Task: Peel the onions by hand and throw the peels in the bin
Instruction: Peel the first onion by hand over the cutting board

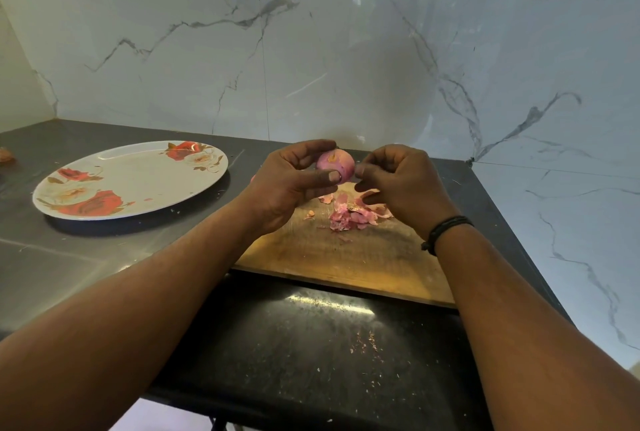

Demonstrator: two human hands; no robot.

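head view: my left hand [294,184] grips the pink onion [335,164] between thumb and curled fingers above the wooden cutting board [346,257], while my right hand [398,181] pinches at its right side, peels [349,214] heaped below.

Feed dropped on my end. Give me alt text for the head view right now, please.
The left hand holds a pink onion above a wooden cutting board while the right hand pinches at its side. Loose onion peels lie piled on the board, and a rose-patterned plate sits to the left on the dark counter.
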